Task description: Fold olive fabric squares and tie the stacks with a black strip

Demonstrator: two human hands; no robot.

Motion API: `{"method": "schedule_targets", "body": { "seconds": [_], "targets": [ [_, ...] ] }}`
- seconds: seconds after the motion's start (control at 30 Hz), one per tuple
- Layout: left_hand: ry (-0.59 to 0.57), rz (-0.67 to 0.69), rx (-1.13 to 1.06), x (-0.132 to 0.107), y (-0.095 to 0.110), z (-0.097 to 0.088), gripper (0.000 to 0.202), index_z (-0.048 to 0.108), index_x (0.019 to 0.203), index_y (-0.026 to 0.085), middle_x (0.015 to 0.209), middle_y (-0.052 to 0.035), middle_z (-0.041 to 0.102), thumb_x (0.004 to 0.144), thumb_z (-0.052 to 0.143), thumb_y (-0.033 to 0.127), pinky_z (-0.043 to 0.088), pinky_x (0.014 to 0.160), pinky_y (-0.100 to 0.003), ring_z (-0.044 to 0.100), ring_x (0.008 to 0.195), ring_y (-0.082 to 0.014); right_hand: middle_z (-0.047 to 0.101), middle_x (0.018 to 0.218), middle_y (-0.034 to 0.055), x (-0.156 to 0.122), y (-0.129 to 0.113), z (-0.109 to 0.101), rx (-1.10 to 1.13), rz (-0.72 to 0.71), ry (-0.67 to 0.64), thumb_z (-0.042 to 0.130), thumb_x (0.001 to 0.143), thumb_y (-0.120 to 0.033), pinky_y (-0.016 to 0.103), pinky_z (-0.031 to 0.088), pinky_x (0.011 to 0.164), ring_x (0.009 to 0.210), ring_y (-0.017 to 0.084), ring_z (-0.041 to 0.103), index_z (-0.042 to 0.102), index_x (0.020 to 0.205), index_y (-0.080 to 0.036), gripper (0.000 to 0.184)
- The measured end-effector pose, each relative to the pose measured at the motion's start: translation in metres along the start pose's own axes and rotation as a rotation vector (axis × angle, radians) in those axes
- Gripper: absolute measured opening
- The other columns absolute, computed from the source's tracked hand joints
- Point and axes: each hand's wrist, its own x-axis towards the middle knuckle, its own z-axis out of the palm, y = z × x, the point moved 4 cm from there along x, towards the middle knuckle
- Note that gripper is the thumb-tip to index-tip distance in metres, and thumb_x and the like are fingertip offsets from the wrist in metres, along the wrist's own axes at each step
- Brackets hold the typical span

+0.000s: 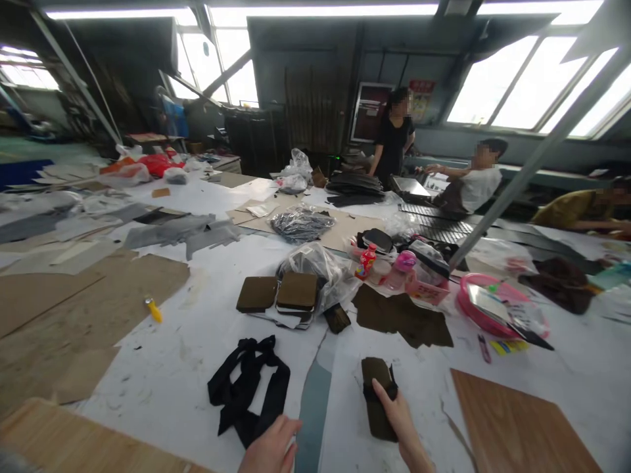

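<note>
My right hand (400, 420) grips a dark olive-brown rectangular piece (380, 412) with rounded corners, thumb on top. A black band (369, 393) crosses the middle of that piece. At the bottom centre my left hand (270, 448) is closed, fingertips together. It overlaps the lower end of a loosely looped black fabric strip (279, 384); whether it pinches the strip is hidden. Farther off, two stacks of similar brown pieces, a left stack (256, 293) and a right stack (296, 290), lie side by side against a clear plastic bag (332, 269).
A ragged brown sheet (401, 315) lies beyond my right hand, near a pink basin (486, 315) and a red bottle (365, 261). Wooden boards, a right one (522, 420) and a left one (93, 440), flank me. A yellow-handled tool (154, 310) lies left. Several people work across the table.
</note>
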Motion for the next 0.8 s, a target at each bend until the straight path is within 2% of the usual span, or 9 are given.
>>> {"method": "schedule_targets", "body": {
  "seconds": [0.1,0.23,0.3,0.4,0.47,0.53,0.63,0.73,0.8],
  "targets": [
    [-0.019,0.042,0.022,0.041,0.010,0.001,0.038,0.060,0.120,0.025,0.113,-0.0054,0.062,0.091,0.040,0.010,0.048,0.087,-0.023,0.063,0.101,-0.0147,0.071,0.088,0.0102,0.024,0.012,-0.028,-0.257,0.025,0.141,0.070,0.055,-0.068,0.043,0.048,0.089,0.100,0.035,0.065,0.060,0.094,-0.019,0.064],
    [0.063,0.041,0.152,0.101,0.014,0.007,0.043,0.055,0.127,0.023,0.121,-0.0084,0.060,0.089,0.040,0.010,0.050,0.086,-0.028,0.062,0.105,-0.0190,0.066,0.076,0.0100,0.036,0.029,-0.063,-0.344,0.077,0.213,0.073,0.050,-0.068,0.051,0.045,0.085,0.095,0.041,0.064,0.055,0.081,-0.024,0.056],
    [0.108,0.006,0.204,0.123,0.012,0.014,0.044,0.051,0.132,0.020,0.125,-0.0111,0.059,0.090,0.040,0.013,0.052,0.082,-0.029,0.064,0.102,-0.0207,0.065,0.080,0.0135,0.035,0.026,-0.074,-0.353,0.032,0.278,0.076,0.046,-0.065,0.056,0.042,0.087,0.099,0.045,0.060,0.056,0.082,-0.025,0.057],
    [0.172,-0.046,0.231,0.145,0.013,0.020,0.045,0.048,0.136,0.015,0.126,-0.0145,0.059,0.091,0.040,0.016,0.054,0.076,-0.032,0.068,0.094,-0.0223,0.061,0.107,0.0185,0.035,-0.003,-0.075,-0.311,-0.179,0.447,0.078,0.047,-0.056,0.058,0.033,0.099,0.119,0.046,0.047,0.061,0.096,-0.025,0.060],
    [0.242,0.002,0.237,0.155,0.021,0.015,0.042,0.052,0.131,0.016,0.124,-0.0133,0.061,0.092,0.040,0.016,0.054,0.080,-0.033,0.066,0.098,-0.0224,0.058,0.119,0.0155,0.046,-0.034,-0.058,-0.241,-0.330,0.418,0.075,0.054,-0.052,0.054,0.032,0.103,0.125,0.040,0.044,0.062,0.105,-0.026,0.058],
    [0.354,0.121,0.259,0.165,0.032,-0.001,0.038,0.057,0.126,0.019,0.122,-0.0107,0.062,0.091,0.041,0.015,0.051,0.092,-0.036,0.061,0.110,-0.0230,0.062,0.114,0.0106,0.070,-0.064,-0.030,-0.105,-0.369,0.235,0.074,0.059,-0.050,0.047,0.039,0.099,0.116,0.034,0.052,0.063,0.106,-0.026,0.053],
    [0.531,0.234,0.325,0.189,0.035,-0.037,0.037,0.056,0.127,0.019,0.127,-0.0104,0.059,0.092,0.044,0.019,0.042,0.107,-0.043,0.051,0.124,-0.0249,0.068,0.088,0.0090,0.119,-0.098,0.023,0.261,-0.181,-0.059,0.081,0.053,-0.044,0.038,0.050,0.078,0.090,0.028,0.063,0.066,0.097,-0.018,0.054],
    [0.622,0.182,0.404,0.223,0.009,-0.068,0.038,0.055,0.129,0.015,0.131,-0.0132,0.056,0.094,0.045,0.024,0.042,0.107,-0.044,0.048,0.127,-0.0267,0.069,0.087,0.0070,0.168,-0.124,0.069,0.364,-0.120,-0.044,0.084,0.049,-0.045,0.030,0.050,0.065,0.083,0.023,0.064,0.062,0.105,-0.016,0.067],
    [0.587,0.168,0.453,0.244,-0.015,-0.076,0.038,0.056,0.128,0.014,0.129,-0.0137,0.058,0.094,0.044,0.026,0.043,0.106,-0.044,0.051,0.125,-0.0271,0.068,0.085,0.0051,0.195,-0.134,0.093,0.421,-0.120,0.002,0.083,0.051,-0.046,0.026,0.049,0.063,0.082,0.020,0.064,0.059,0.108,-0.016,0.069]
  ]
}}
